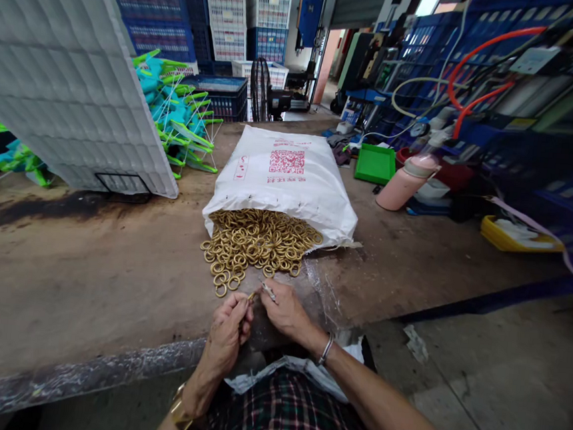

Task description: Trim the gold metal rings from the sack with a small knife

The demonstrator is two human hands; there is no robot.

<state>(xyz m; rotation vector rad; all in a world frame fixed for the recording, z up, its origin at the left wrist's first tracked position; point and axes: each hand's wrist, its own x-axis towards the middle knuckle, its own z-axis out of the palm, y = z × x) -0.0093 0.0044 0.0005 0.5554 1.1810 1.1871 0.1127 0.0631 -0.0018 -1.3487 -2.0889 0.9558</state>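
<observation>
My left hand [229, 324] pinches one gold-coloured ring [252, 295] between thumb and fingertips, low over the table's front part. Close on its right, my right hand [285, 312] is closed around a slim, pale tool that looks like a small knife [268, 291]. Its working end is near the ring; whether they touch is too small to tell. Just beyond both hands, a heap of gold-coloured rings [258, 243] spills from the mouth of a white woven sack [288, 192] with red print, which lies on its side.
The brown worktable [111, 273] has plastic-wrapped front edging. A ribbed white panel [78, 76] stands at left, with green and blue toy bows [182, 115] behind it. On the right are a green tray [375, 164], a pink bottle [407, 183] and a yellow tray [515, 236].
</observation>
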